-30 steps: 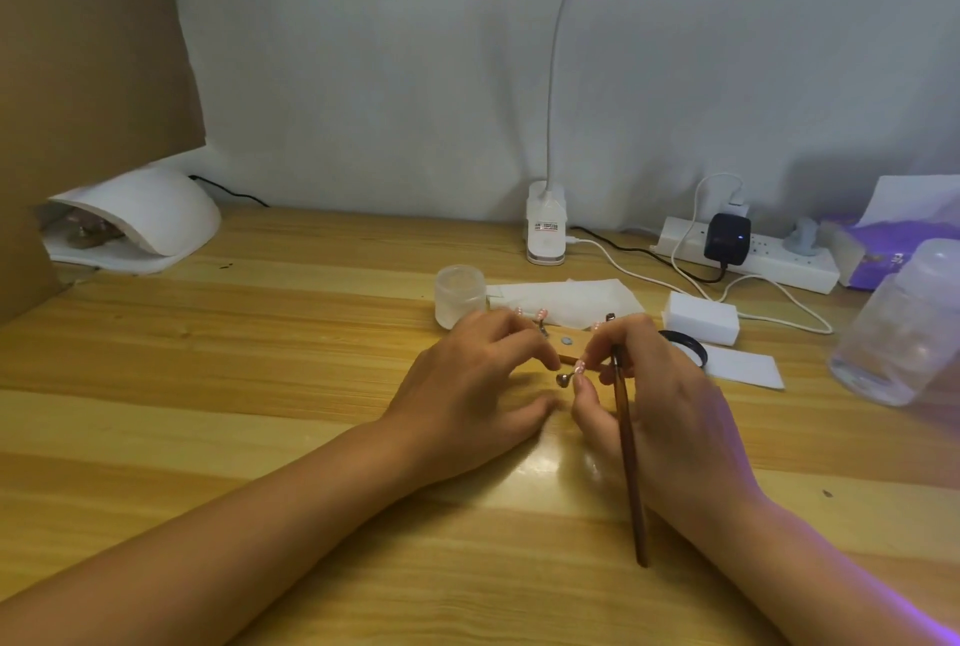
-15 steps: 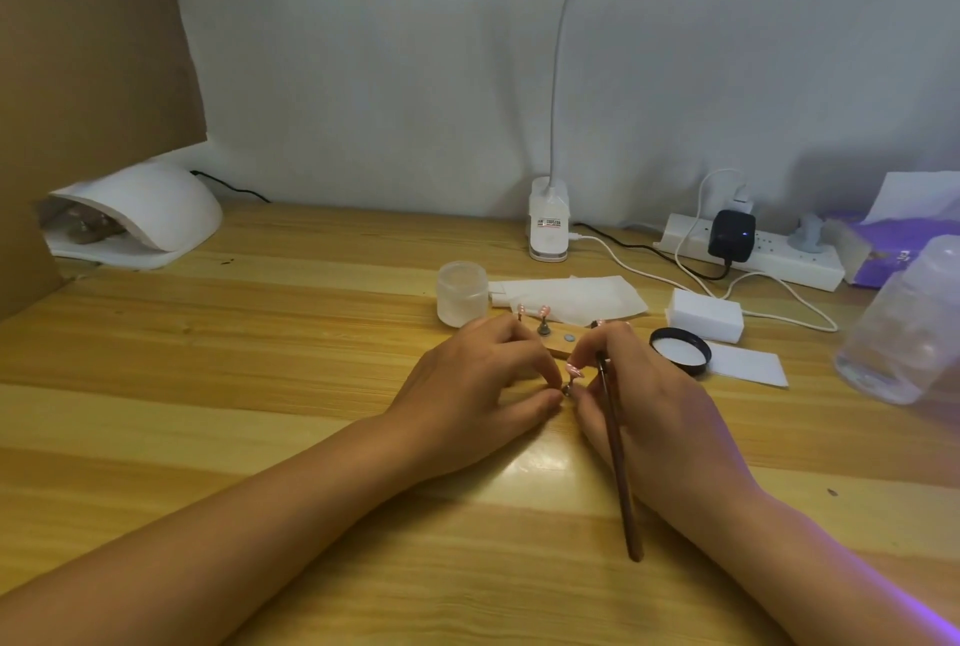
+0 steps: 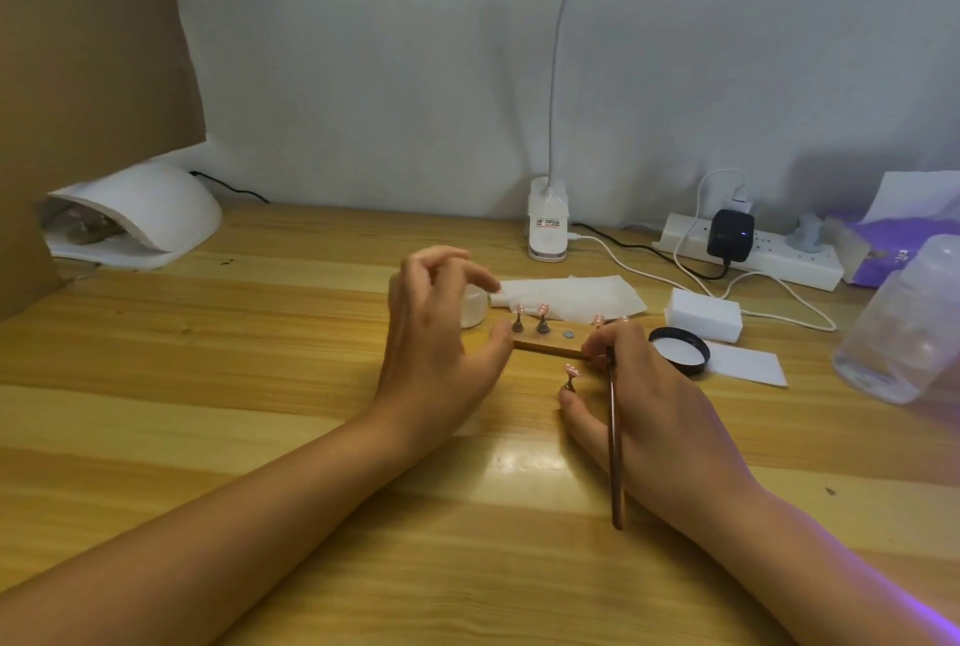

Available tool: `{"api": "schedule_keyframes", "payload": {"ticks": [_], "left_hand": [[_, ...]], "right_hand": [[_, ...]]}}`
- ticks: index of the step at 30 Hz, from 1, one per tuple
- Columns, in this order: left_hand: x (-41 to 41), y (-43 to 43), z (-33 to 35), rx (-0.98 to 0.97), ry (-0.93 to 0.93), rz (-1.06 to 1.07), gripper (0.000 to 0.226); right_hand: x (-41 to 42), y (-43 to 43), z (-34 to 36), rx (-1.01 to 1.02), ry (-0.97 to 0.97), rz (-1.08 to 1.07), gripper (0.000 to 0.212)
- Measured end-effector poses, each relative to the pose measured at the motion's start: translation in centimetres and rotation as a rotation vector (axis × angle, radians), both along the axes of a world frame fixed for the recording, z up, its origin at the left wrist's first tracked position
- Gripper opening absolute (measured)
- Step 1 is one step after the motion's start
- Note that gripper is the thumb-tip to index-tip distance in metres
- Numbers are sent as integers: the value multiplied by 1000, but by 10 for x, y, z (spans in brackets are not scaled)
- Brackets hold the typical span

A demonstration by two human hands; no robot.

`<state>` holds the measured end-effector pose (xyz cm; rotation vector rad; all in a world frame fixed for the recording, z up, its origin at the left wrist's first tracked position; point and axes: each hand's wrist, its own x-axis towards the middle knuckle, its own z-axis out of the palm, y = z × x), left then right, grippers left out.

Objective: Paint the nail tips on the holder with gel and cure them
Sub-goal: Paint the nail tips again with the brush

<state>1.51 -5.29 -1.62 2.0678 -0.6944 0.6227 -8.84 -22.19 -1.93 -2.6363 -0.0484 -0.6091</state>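
Note:
A small wooden holder (image 3: 549, 345) lies at the middle of the table with pink nail tips on metal stands (image 3: 530, 320). One loose nail tip on its stand (image 3: 571, 375) sits in front of the holder, beside the fingertips of my right hand (image 3: 660, 411). That hand grips a brown brush (image 3: 615, 443) whose handle points back toward me. My left hand (image 3: 436, 354) hovers at the holder's left end, fingers loosely spread, thumb near the wood, holding nothing. A frosted gel jar (image 3: 475, 310) stands partly hidden behind the left hand. The white curing lamp (image 3: 137, 214) sits far left.
A black jar lid (image 3: 679, 350), white block (image 3: 704, 314), tissue (image 3: 569, 294) and paper slip (image 3: 748, 365) lie right of the holder. A clear bottle (image 3: 904, 328), purple tissue pack (image 3: 883, 256), power strip (image 3: 753, 256) with cables and a desk lamp base (image 3: 547, 224) stand behind. Cardboard (image 3: 78, 74) walls the left.
My left hand has let go of the holder and lifted, opening its fingers. The single nail tip stand now sits free on the table in front of the holder.

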Motion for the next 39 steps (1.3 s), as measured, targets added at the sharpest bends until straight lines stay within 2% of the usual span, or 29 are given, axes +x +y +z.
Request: {"api": "schedule_keyframes", "payload": {"ticks": [2, 4, 7, 10, 13, 16, 20, 23, 25, 27, 29, 31, 36, 39], "left_hand": [[6, 3, 2, -44, 22, 91, 45], [15, 8, 3, -7, 53, 171, 61], [25, 13, 4, 36, 292, 181, 84], [32, 12, 0, 41, 488, 95, 91], [34, 11, -1, 26, 497, 75, 89], [34, 11, -1, 30, 474, 106, 83], [33, 11, -2, 85, 439, 104, 62], [29, 11, -1, 67, 407, 93, 60], [23, 9, 2, 83, 323, 84, 62], [15, 6, 2, 139, 135, 66, 63], [6, 5, 0, 204, -57, 4, 62], [1, 5, -1, 242, -141, -74, 60], [0, 6, -1, 246, -178, -155, 60], [0, 6, -1, 242, -183, -186, 60]], "right_hand": [[0, 0, -1, -8, 11, 1, 38], [1, 0, 0, -11, 10, 11, 37], [1, -2, 1, 19, 11, 41, 30], [0, -2, 2, 58, 12, 71, 29], [2, -2, 1, 40, 0, 81, 32], [4, -2, 1, 48, -13, 75, 34], [5, -2, 1, 43, -14, 54, 35], [6, -2, 1, 42, -18, 34, 38], [6, -1, 1, 56, -19, 22, 39], [6, -1, 3, 89, -22, 25, 39], [4, 2, 5, 111, -66, 26, 39], [1, 4, 6, 131, -138, 18, 38], [0, 6, 9, 197, -265, -8, 38], [-1, 7, 11, 274, -376, 8, 25]]}}
